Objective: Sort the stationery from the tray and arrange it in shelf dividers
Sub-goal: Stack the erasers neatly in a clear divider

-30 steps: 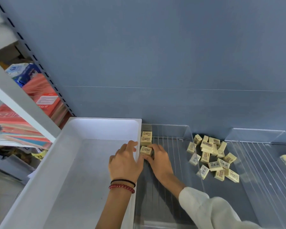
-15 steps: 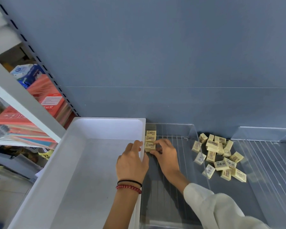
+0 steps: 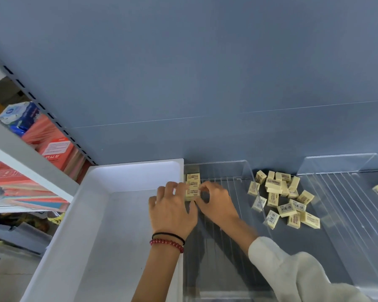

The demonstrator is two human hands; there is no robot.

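The front eraser (image 3: 192, 192) lay at the near end of a short row of erasers (image 3: 193, 180), its long axis running left to right. The row itself ran from the blue back wall (image 3: 205, 83) toward me, along the left edge of the clear divider (image 3: 227, 236). It was a pale yellow block, printed face up, flush against its neighbour. It sat just ahead of both hands and between them. My right hand (image 3: 216, 203) was at its right end, fingers curled in and pinching it. My left hand (image 3: 172, 210) reached over the right wall of the white tray (image 3: 118, 214), fingers spread fairly straight, tips against the eraser's left end. I judged the right hand the one to square it up. In the next compartment to the right sat a loose pile of erasers (image 3: 284, 197), well apart from the row and nearer the right hand.
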